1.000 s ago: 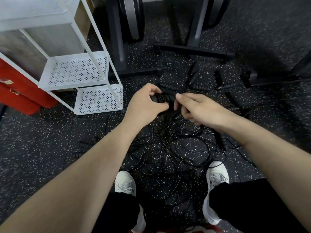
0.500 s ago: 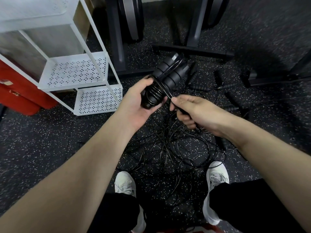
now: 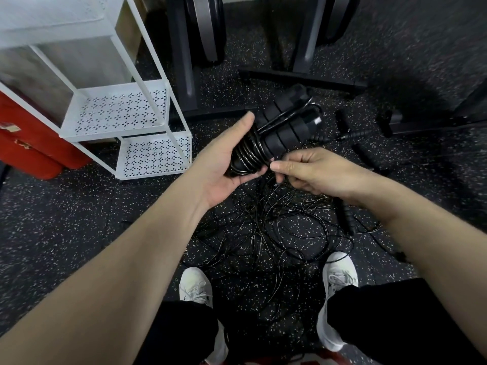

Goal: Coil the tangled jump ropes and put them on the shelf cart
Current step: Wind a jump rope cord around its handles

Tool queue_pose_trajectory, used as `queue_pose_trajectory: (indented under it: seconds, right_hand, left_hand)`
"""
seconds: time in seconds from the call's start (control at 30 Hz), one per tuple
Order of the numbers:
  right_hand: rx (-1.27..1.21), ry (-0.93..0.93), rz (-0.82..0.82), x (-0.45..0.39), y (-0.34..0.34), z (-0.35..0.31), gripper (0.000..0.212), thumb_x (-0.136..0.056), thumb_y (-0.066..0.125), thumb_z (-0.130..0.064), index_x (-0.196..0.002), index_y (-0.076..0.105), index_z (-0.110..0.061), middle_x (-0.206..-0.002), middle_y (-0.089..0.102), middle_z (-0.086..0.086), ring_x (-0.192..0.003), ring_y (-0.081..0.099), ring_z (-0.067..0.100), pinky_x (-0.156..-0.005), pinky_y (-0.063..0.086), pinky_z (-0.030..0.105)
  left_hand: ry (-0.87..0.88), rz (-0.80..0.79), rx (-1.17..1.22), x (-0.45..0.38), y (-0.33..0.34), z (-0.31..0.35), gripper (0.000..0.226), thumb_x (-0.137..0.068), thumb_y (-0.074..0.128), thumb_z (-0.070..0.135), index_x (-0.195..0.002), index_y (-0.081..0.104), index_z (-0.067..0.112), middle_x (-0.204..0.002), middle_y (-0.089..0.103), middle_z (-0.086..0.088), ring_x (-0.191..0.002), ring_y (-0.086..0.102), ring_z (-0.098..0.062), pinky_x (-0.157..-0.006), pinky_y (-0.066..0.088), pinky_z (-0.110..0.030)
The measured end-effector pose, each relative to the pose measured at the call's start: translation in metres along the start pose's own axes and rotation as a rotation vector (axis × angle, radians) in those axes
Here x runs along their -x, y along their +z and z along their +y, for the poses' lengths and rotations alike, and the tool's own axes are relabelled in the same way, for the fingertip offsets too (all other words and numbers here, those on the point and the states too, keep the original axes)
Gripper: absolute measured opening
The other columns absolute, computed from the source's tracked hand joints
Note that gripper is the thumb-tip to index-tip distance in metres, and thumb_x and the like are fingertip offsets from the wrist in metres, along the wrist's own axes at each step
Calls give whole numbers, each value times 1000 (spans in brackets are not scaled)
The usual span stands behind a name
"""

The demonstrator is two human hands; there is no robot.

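My left hand [image 3: 224, 164] holds a coiled jump rope [image 3: 274, 133]: two black foam handles side by side, with black cord wound around their lower part. My right hand [image 3: 308, 171] pinches the cord's loose end just right of the windings. A tangle of thin black jump ropes [image 3: 279, 233] lies on the floor below my hands, between my white shoes. More black handles [image 3: 345, 122] lie on the floor to the right. The white shelf cart [image 3: 158, 154] stands at the left, its perforated shelves bare.
Red cases [image 3: 31, 143] sit behind the cart at the far left. Black gym machine bases [image 3: 297, 77] and uprights cross the floor ahead. The floor is dark speckled rubber.
The bundle of handles came up off the floor in my left hand and tilted toward the upper right. My right hand moved along the cord, close to the windings.
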State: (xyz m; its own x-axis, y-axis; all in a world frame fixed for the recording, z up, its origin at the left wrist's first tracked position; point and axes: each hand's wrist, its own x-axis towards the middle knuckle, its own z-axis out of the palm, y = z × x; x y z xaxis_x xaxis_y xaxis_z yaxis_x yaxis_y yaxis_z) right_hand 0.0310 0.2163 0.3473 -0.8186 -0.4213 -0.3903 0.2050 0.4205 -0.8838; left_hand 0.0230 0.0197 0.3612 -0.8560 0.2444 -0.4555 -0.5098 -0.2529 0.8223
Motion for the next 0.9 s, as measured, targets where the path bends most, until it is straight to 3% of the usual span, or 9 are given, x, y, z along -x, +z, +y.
queue_pose_trajectory:
  seconds: [0.2, 0.4, 0.5, 0.57, 0.63, 0.77, 0.8, 0.87, 0.9]
  right_hand:
    - [18, 10, -24, -1, -6, 5, 50, -75, 58, -73, -70, 72, -25, -53, 39, -8, -52, 29, 14, -52, 25, 29]
    - [-105, -80, -136, 3, -17, 12, 29, -91, 57, -48, -99, 77, -29, -68, 37, -8, -61, 33, 10, -57, 36, 23]
    - [4, -3, -6, 3, -20, 12, 44, -78, 66, -65, -90, 77, -24, -62, 42, -9, -59, 36, 11, -60, 36, 28]
    - [116, 82, 149, 0, -23, 14, 56, -66, 71, -75, -77, 73, -20, -60, 49, -8, -59, 41, 13, -64, 38, 29]
    - [95, 135, 226, -4, -25, 18, 57, -59, 78, -73, -74, 72, -18, -64, 57, -7, -63, 49, 12, -73, 44, 30]
    - [11, 150, 175, -9, -26, 21, 39, -67, 88, -44, -87, 75, -12, -85, 75, 3, -90, 66, 33, -98, 49, 43]
    - [1, 153, 166, -9, -25, 20, 35, -67, 85, -39, -89, 76, -12, -87, 77, 3, -92, 68, 32, -97, 50, 44]
    - [-52, 138, 159, -9, -23, 19, 22, -74, 84, -29, -71, 69, -14, -67, 71, -4, -69, 64, 17, -76, 49, 35]
    - [-92, 135, 154, -10, -22, 19, 27, -74, 85, -28, -64, 62, -17, -58, 64, -6, -56, 56, 11, -65, 46, 30]
  left_hand:
    - [-35, 55, 107, -4, -9, 8, 26, -85, 74, 36, -101, 67, 16, -83, 76, -5, -73, 73, -18, -59, 60, -29]
    - [-118, 134, 250, -3, -23, 15, 44, -75, 80, 38, -104, 66, 8, -83, 74, -11, -66, 72, -22, -51, 60, -27]
    - [-175, 91, 246, 0, -27, 15, 49, -69, 81, 40, -104, 67, 8, -84, 73, -12, -66, 72, -22, -48, 59, -27]
    - [-199, 50, 177, 1, -28, 16, 48, -67, 81, 39, -103, 67, 10, -85, 74, -11, -68, 73, -23, -48, 59, -28]
    - [-220, -9, 48, 4, -25, 16, 44, -67, 78, 37, -100, 66, 11, -85, 74, -11, -69, 73, -23, -52, 62, -30]
    - [-245, -193, -271, 4, -22, 13, 47, -72, 74, 30, -115, 64, 14, -108, 70, -13, -78, 75, -22, -61, 63, -32]
    - [-249, -208, -322, 3, -22, 12, 49, -71, 75, 28, -117, 65, 14, -112, 70, -14, -81, 76, -23, -62, 63, -33]
    - [-252, -207, -397, 2, -22, 11, 48, -68, 78, 25, -114, 70, 15, -112, 74, -13, -87, 77, -25, -65, 63, -36]
    - [-244, -210, -436, 2, -21, 10, 46, -67, 80, 25, -111, 73, 16, -107, 77, -9, -88, 77, -25, -67, 63, -37]
